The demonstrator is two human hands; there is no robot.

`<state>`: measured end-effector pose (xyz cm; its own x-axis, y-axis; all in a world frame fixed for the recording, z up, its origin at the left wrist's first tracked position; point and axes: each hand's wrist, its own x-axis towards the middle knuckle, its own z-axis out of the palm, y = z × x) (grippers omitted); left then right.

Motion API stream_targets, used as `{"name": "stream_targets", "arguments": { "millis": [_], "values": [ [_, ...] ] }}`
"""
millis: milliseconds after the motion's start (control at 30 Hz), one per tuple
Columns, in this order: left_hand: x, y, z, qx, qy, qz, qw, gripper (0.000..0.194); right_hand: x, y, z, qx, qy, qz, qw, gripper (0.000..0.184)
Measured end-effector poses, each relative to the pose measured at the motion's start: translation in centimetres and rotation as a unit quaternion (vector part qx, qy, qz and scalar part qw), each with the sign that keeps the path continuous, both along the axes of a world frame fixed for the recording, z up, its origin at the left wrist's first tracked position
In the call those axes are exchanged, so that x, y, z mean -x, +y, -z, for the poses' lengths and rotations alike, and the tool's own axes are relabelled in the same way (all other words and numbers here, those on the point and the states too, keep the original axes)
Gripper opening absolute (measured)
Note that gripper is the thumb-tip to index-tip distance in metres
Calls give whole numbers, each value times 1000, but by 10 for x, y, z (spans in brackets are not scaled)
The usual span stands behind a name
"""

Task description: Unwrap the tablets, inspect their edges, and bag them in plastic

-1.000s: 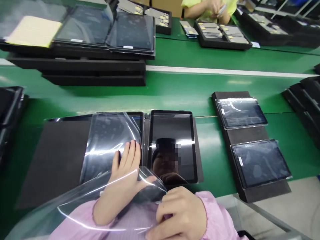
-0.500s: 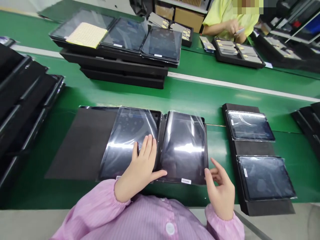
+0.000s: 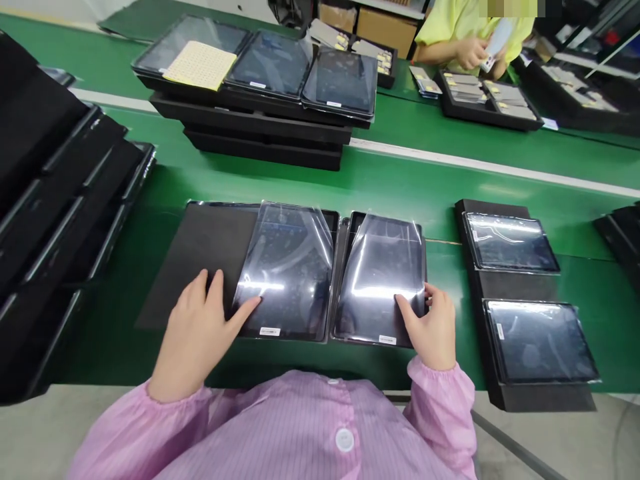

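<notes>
Two dark tablets in clear film lie side by side on a black foam tray (image 3: pixel 200 253) in front of me. My left hand (image 3: pixel 197 327) rests open on the tray, fingers spread, its thumb touching the near left corner of the left tablet (image 3: pixel 287 270). My right hand (image 3: pixel 427 327) grips the near right edge of the right tablet (image 3: pixel 383 280), thumb on the film and fingers curled round the side.
To the right, another black tray (image 3: pixel 505 290) carries two filmed tablets. Stacked black trays (image 3: pixel 60 200) stand on my left. A stack of trays with tablets and a yellow sheet (image 3: pixel 203 63) sits further back. Across the green belt (image 3: pixel 400 180), a person in yellow handles small parts.
My left hand slid from the middle of the left tablet to its left corner and the tray. My right hand came in and closed on the right tablet's edge. The loose film now lies flat.
</notes>
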<state>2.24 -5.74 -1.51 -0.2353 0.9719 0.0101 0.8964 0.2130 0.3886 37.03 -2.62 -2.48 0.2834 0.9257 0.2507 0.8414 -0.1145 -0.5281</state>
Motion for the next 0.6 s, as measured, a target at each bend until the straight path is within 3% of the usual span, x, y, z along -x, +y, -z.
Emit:
{"name": "stream_targets", "arguments": {
  "millis": [233,400,500,600],
  "values": [
    [-26,13,-9,39,-87,-47,994,75,10,6,1,17,54,19,998,58],
    [-17,19,-14,37,-192,-82,977,65,8,11,-13,63,246,44,966,62],
    [-11,19,-25,33,-349,-103,931,54,4,11,-22,64,321,40,944,60],
    [-9,23,-39,71,-521,-127,841,46,3,9,-25,56,388,25,920,59]
  ]
}}
